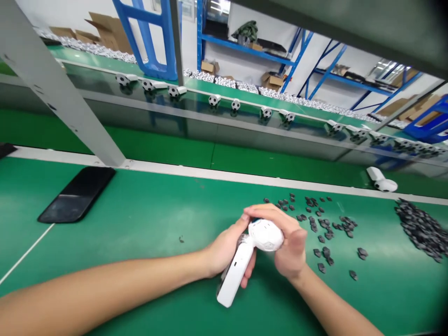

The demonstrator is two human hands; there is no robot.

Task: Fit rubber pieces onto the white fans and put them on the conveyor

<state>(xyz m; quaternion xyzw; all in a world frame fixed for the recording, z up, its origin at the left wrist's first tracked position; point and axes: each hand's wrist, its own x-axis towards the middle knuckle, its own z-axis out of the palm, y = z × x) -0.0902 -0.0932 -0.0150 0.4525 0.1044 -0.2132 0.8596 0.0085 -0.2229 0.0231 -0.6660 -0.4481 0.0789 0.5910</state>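
Note:
A white plastic device with a rounded ball-shaped head and a flat rectangular handle [235,273] is held above the green tabletop. My left hand [227,247] wraps round it near the neck, with fingertips showing past the handle's right side. Curved over the round head, my right hand [289,238] touches its top and right side, the fingers reaching toward my left thumb. A small slot shows on the handle's face. To the right of my hands lie scattered small black plastic pieces [326,252].
A dense pile of black pieces [422,231] lies at the right. A black phone-like slab [79,193] rests at the left. Beyond the white rail, another white device [382,179] sits on a green surface; football-patterned devices [176,91] line the farther ledge. A grey post [66,84] rises at left.

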